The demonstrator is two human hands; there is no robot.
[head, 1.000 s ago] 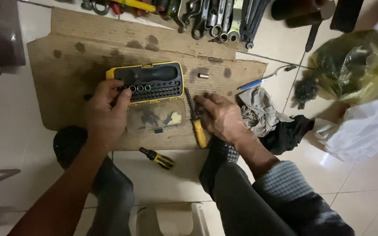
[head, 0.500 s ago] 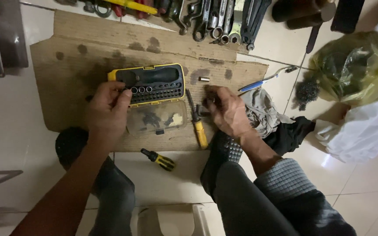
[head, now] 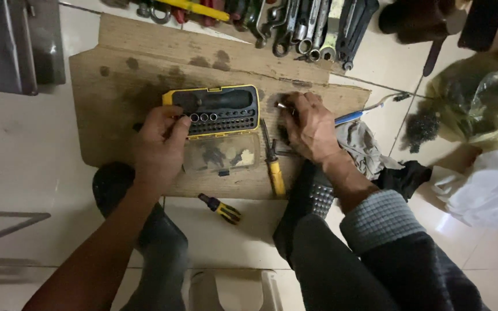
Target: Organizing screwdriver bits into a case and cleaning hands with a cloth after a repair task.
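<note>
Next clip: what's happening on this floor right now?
A person crouches over a stained cardboard sheet on a tiled floor. Their left hand rests on an open yellow-and-black bit set case, at its row of sockets. Their right hand presses on the cardboard beside it. A yellow-handled screwdriver lies between the hands.

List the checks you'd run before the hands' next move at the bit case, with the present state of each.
1. Bit case open, lid flat on the cardboard: ok.
2. Left hand on the case's left edge, steadying it: ok.
3. Right hand down on the cardboard right of the case; whether it grips the small metal piece at its fingertips: cannot tell.
4. Yellow-handled screwdriver between case and right hand, within reach: ok.
5. Stubby screwdriver off the cardboard, on the floor tiles: not ok.
</note>
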